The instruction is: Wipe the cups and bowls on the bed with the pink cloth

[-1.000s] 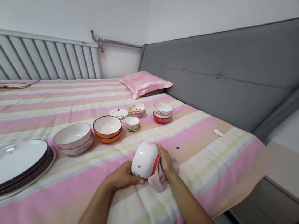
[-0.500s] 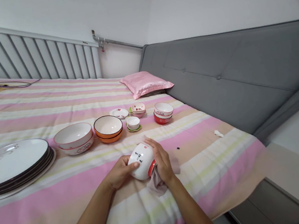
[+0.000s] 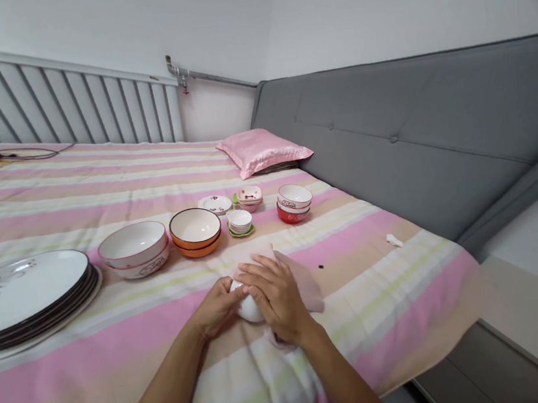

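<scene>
My left hand (image 3: 215,310) grips the left side of a small white bowl (image 3: 250,311), thumb on its outer wall. Across the bowl lies my right hand (image 3: 277,297), fingers bent together, pressing a pale pink cloth (image 3: 304,282) against it. Most of the bowl, with its lettering and red part, is hidden behind the right hand and cloth. Beyond the hands stand stacked orange bowls (image 3: 197,249) with dark rims. Left of them are larger white bowls (image 3: 140,269) with red rims.
A stack of oval plates (image 3: 29,290) lies at the left. Small white dishes (image 3: 240,219), pink dishes (image 3: 249,195), flat plates (image 3: 215,204) and red-and-white bowls (image 3: 294,213) stand farther back. A pink pillow (image 3: 262,148) rests by the grey headboard (image 3: 387,128) on the striped bedspread (image 3: 135,349).
My right hand has moved left over the bowl's outer wall with the cloth, covering the lettering that showed before. My left hand keeps its hold in about the same place.
</scene>
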A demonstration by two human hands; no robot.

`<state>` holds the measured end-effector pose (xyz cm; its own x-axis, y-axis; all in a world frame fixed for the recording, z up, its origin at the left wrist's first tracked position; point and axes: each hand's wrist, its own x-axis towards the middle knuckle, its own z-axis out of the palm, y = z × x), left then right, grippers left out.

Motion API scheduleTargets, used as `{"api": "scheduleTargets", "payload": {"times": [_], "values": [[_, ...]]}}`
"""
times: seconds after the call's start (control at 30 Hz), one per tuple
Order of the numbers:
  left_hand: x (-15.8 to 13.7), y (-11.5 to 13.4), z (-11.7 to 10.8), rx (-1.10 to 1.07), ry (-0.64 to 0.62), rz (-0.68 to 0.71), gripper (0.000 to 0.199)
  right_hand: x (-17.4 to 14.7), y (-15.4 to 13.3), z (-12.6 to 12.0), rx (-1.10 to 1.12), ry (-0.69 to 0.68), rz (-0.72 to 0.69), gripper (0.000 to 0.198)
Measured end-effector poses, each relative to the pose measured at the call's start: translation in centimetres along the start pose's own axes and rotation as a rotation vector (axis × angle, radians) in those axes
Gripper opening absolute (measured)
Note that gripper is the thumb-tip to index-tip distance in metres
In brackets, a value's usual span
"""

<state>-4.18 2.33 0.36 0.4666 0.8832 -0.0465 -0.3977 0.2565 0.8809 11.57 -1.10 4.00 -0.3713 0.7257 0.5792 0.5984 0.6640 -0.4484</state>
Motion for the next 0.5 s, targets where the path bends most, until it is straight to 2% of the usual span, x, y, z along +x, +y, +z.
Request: {"api": "scheduleTargets", "payload": {"times": [0.2,0.37,0.5], "values": [[0.0,0.3,0.3,0.031,-0.089,-0.049,0.033,0.0,1.8,0.2,0.128,0.097,0.129,0.036],[-0.2,0.4,0.2,0.073,-0.105,-0.068,0.039,-0.2,3.9,1.2,0.434,0.211,0.221,0.039],[-0.4,0.6,0.1,0.097,-0.096,-0.074,0.041,-0.6,5.5,2.9,0.760,0.311,0.392,0.044]]}}
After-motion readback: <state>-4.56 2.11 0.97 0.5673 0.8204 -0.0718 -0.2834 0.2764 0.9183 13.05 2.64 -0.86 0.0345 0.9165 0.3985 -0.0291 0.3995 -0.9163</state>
